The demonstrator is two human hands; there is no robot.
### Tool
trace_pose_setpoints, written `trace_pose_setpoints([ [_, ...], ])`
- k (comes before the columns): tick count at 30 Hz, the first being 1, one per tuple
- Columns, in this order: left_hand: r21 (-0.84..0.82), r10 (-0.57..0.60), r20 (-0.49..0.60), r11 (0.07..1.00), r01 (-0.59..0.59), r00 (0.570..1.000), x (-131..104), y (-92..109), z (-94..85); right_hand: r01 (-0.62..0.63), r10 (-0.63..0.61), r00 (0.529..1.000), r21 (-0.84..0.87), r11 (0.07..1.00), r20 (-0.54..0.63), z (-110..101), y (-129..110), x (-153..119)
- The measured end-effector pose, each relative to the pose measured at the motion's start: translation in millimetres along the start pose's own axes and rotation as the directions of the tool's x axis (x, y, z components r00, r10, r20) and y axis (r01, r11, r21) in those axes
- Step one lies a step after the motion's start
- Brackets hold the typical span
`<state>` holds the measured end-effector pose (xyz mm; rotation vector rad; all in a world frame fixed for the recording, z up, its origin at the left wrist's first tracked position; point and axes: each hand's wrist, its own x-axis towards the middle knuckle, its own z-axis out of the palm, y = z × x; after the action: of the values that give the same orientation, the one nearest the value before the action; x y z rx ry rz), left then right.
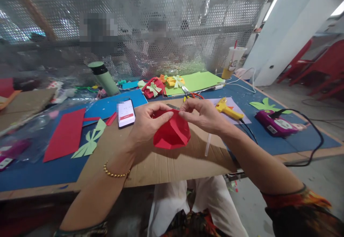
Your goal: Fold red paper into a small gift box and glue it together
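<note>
A folded red paper piece (172, 133) hangs above the brown cardboard sheet (163, 169), its creased faces turned toward me. My left hand (147, 122) pinches its upper left edge between thumb and fingers. At the upper right edge, my right hand (200, 113) grips the same paper, thumb and fingertips close to the left thumb. Behind the hands lies a scissors-like tool (186, 90) with orange handles. A clear glue stick (208, 144) rests on the cardboard below my right hand.
Left are a phone (126, 113), red sheet (66, 134), green paper bow (91, 140) and green bottle (104, 77). Right are a yellow glue gun (229, 109), purple box (275, 122) and cup (232, 63). Green sheets (201, 83) and paper pieces (154, 87) lie behind.
</note>
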<state>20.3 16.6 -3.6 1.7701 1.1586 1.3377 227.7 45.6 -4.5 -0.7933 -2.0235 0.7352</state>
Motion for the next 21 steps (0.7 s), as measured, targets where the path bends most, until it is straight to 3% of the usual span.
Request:
trace_pose_setpoints([
  [14, -0.028, -0.007, 0.094, 1.0, 0.009, 0.996, 1, 0, 0.2, -0.006, 0.004, 1.0, -0.104, 0.995, -0.016, 7, 3, -3],
  [21, -0.022, -0.038, -0.023, 0.999, 0.037, 0.999, -1, 0, 1.1, -0.028, 0.029, 0.999, 0.019, 0.999, -0.025, -1, 6, -1],
])
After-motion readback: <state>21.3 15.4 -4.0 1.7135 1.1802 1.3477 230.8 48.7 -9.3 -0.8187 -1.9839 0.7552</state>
